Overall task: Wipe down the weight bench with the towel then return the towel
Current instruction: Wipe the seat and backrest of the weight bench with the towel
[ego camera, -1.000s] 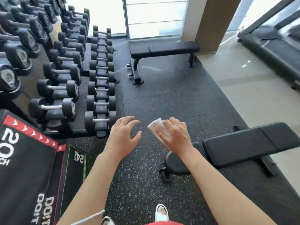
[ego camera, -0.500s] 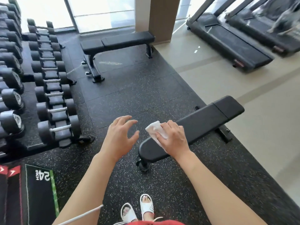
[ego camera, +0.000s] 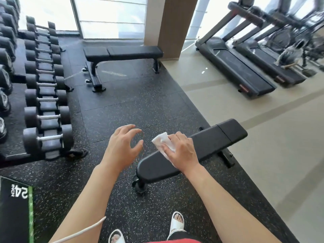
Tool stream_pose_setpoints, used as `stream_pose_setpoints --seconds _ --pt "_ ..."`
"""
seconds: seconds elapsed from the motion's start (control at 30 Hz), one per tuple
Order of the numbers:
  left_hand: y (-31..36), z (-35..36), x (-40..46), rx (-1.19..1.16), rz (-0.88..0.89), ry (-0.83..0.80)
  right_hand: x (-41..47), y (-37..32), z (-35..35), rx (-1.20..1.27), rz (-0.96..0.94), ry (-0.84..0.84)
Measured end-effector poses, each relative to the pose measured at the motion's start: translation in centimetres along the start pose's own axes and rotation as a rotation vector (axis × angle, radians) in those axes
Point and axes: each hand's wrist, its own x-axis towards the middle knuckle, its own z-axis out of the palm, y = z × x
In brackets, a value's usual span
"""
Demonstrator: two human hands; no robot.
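The person stands on the speckled black rubber floor (ego camera: 143,109) in white slide sandals (ego camera: 177,223), arms stretched forward over the near weight bench (ego camera: 210,142), a long black padded one that runs diagonally from its rounded end close to the feet up toward the right. The right hand (ego camera: 182,149) is closed around a small white towel (ego camera: 162,140), fingers curled over the crumpled cloth with a corner poking out to the left past the knuckles; the hand sits over the near half of the pad, though whether cloth and pad are actually touching I cannot tell from here. The left hand (ego camera: 122,146) hangs empty in the air just to the left of the bench, fingers spread and loosely curved, thumb apart, holding nothing. A thin white cable (ego camera: 82,232) crosses under the left forearm. Off to the left is a rack of black dumbbells (ego camera: 47,95) in neat rows (their ends get bigger toward the viewer), and at the bottom left corner a black box (ego camera: 15,207) with a green edge and the number 24 printed on it. A second flat bench (ego camera: 122,52) stands farther back near a wooden pillar (ego camera: 168,23), and two treadmills (ego camera: 245,67) line the pale tiled floor on the right, by the bright windows.
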Motion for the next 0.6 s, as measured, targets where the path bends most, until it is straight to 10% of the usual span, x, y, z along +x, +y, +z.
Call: stream_pose_setpoints --seconds 0.6 --pt "8.4 15.9 2.6 0.132 -0.328 0.104 5.7 17.4 2.6 0.190 -0.240 -0.219"
